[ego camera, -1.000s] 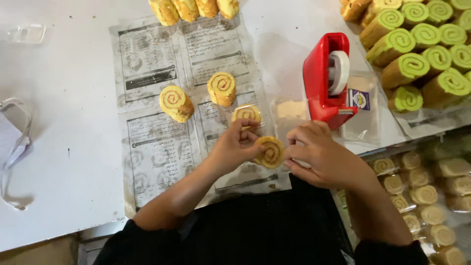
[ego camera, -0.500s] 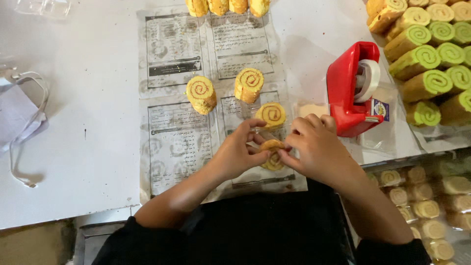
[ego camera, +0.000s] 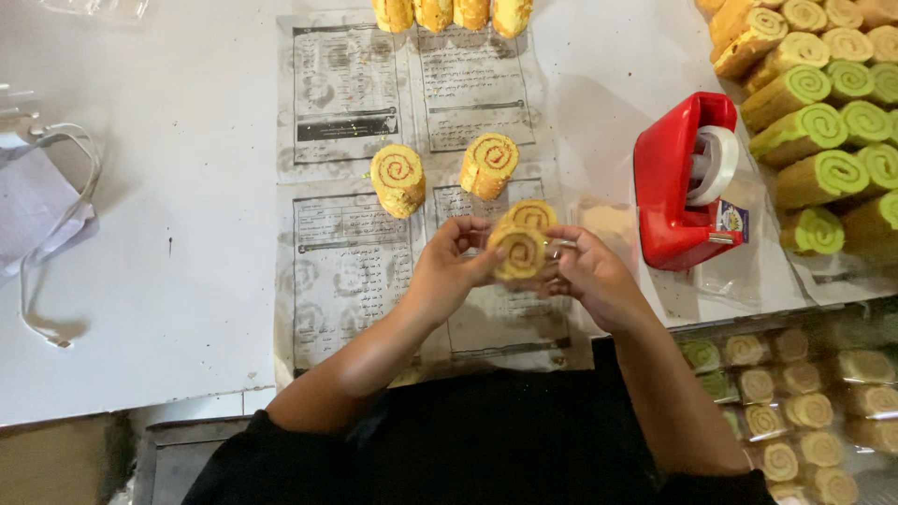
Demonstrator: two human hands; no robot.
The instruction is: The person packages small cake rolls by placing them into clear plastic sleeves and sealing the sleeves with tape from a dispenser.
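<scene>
A white table (ego camera: pixel 168 234) fills most of the view, with printed newspaper (ego camera: pixel 374 271) spread across its middle. At the right edge, green rolls (ego camera: pixel 823 131) lie stacked in rows, and below the table edge a tray of wrapped slices (ego camera: pixel 795 411) sits by the person's right arm. A red tape dispenser (ego camera: pixel 678 182) stands on clear plastic just right of the newspaper. A white face mask (ego camera: pixel 37 210) lies at the far left. More yellow rolls (ego camera: pixel 449 13) line the newspaper's top edge. Two loose yellow slices (ego camera: pixel 398 178) stand side by side on the paper, near the hands but apart from them. The left hand (ego camera: pixel 449 271) and right hand (ego camera: pixel 585 276) meet above the lower newspaper, both grasping one yellow slice (ego camera: pixel 519 251) with a red swirl, fingers curled round its sides, spiral face up. Another slice (ego camera: pixel 535 213) sits just behind it, touching or nearly so; I cannot tell which
</scene>
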